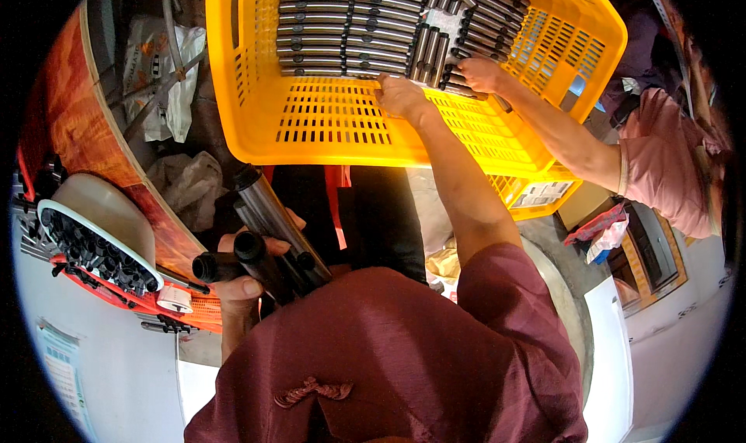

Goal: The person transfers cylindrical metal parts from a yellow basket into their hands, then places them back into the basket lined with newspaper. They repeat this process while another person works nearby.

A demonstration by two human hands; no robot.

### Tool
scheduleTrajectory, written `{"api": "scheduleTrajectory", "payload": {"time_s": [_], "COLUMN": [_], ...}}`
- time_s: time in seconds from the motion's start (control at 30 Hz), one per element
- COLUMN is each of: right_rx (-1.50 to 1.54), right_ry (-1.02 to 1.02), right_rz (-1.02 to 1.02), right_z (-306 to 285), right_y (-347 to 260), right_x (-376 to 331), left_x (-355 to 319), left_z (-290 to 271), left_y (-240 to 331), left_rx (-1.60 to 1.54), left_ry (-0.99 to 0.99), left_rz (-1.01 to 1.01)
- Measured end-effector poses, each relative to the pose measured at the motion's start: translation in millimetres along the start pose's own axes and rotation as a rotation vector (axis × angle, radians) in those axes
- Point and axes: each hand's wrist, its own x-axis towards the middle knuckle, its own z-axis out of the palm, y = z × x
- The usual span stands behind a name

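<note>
Dark steel tubes (264, 245) sit bundled in your left hand (241, 287), its grip clamped round them, below the yellow slotted plastic crate (326, 124). Your right hand (400, 97), fingers loosely apart, touches the tube rows (342, 27) inside the crate; lay each one flush.

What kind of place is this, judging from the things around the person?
Probably a small workshop or factory floor. A yellow crate holds rows of metal rods, the left hand holds dark tubes, and a white tub of similar black tubes stands nearby.
</note>
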Motion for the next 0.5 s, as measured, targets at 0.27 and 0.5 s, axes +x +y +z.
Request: {"api": "scheduleTrajectory", "payload": {"time_s": [0.27, 0.5], "right_rx": [-0.061, -0.168], "right_ry": [0.002, 0.012], "right_rz": [0.039, 0.046], "right_z": [-15, -18], "right_y": [29, 86], "right_x": [-22, -29], "left_x": [-4, -2], "left_z": [12, 22], "left_y": [-15, -30], "left_rx": [-0.005, -0.004], "left_ry": [0.008, 0.006], "left_rz": [0.041, 0.056]}}
